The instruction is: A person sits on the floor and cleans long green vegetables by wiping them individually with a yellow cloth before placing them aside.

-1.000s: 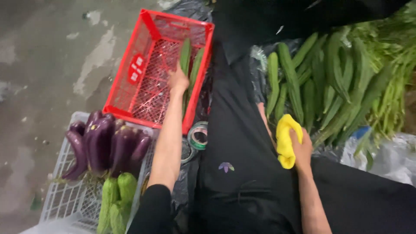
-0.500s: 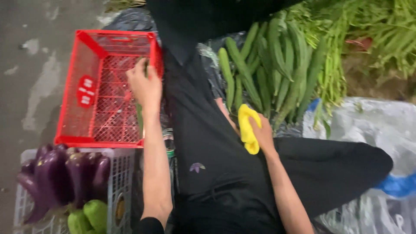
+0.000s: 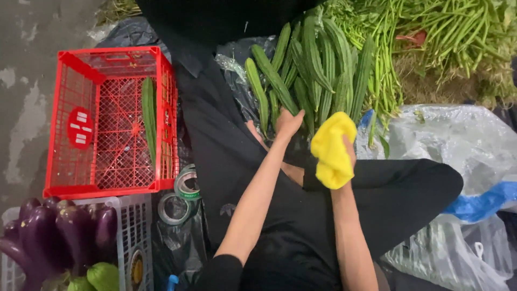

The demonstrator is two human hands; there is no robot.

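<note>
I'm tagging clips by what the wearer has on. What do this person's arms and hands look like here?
Both forearms are bare, with no gloves, watch or rings that I can make out. The left hand is uncovered; its arm shows a black sleeve only near the upper arm, at the picture's bottom edge. The right hand is mostly hidden; no sleeve shows on that arm.

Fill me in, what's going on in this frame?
A person sits among vegetables. Their left hand touches a ridged gourd in the pile of gourds ahead. Their right hand holds a yellow cloth. One gourd lies in the red crate to the left. Eggplants fill a white crate below it, with tape rolls beside.
</note>
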